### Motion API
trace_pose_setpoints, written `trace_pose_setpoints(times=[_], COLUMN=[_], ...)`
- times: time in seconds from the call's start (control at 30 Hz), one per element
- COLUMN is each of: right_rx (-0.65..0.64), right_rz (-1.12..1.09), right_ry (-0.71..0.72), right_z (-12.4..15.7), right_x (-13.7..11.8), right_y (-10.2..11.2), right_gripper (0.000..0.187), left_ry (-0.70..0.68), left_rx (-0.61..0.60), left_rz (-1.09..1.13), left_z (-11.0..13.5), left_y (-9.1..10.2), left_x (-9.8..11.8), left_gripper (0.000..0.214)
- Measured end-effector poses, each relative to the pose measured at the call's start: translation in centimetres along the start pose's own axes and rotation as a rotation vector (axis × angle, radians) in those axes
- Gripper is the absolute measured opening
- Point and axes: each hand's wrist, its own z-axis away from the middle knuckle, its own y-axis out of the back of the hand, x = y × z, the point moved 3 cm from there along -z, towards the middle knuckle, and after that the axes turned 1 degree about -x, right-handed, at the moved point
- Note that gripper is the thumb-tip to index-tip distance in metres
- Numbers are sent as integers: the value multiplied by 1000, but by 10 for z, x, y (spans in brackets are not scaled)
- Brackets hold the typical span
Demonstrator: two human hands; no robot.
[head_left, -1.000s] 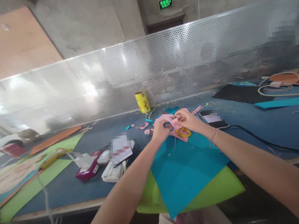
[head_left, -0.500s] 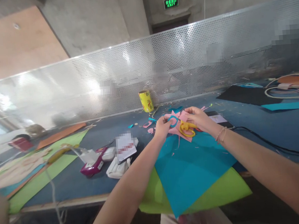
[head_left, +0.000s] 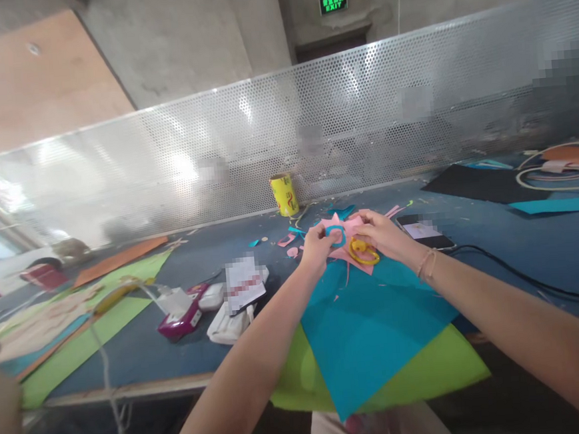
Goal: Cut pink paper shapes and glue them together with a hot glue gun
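Note:
My left hand (head_left: 316, 249) pinches a blue paper ring (head_left: 342, 238) at its left side. My right hand (head_left: 384, 235) is closed on a small piece of pink paper (head_left: 354, 224), close to the ring's right edge. Just below the right hand lies a pair of yellow-handled scissors (head_left: 365, 254), its blades hidden. Pink paper scraps (head_left: 337, 220) with pointed edges lie behind and under both hands. A large blue paper sheet (head_left: 378, 330) spreads in front of them, over a lime green sheet (head_left: 432, 373) that overhangs the table edge.
A yellow tape roll (head_left: 284, 196) stands near the perforated metal screen (head_left: 233, 141). Left of my arm are a purple power strip (head_left: 182, 322) and a white pouch (head_left: 228, 325). A phone (head_left: 425, 231) with a black cable (head_left: 519, 272) lies to the right. Coloured sheets (head_left: 94, 346) cover the far left.
My right hand has moved slightly left, bringing the pink paper closer to the blue ring. The left hand stays nearly in place.

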Motion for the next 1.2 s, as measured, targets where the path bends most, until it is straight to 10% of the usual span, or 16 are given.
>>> trace_pose_setpoints(times=[0.5, 0.77, 0.9, 1.2], right_rx=[-94, 138, -98, -273], right_rz=[-51, 969, 1260, 1491], right_ry=[-92, 94, -62, 119], right_z=[6, -8, -8, 3], right_x=[-1, -26, -16, 2], right_y=[-9, 46, 51, 27], right_gripper=[13, 18, 28, 36], left_ry=[-13, -46, -35, -26], left_rx=[36, 77, 137, 142], left_rz=[-202, -236, -255, -316], left_z=[-3, -7, -8, -8], left_y=[4, 11, 14, 13], left_x=[-1, 0, -1, -3], left_gripper=[22, 16, 13, 13])
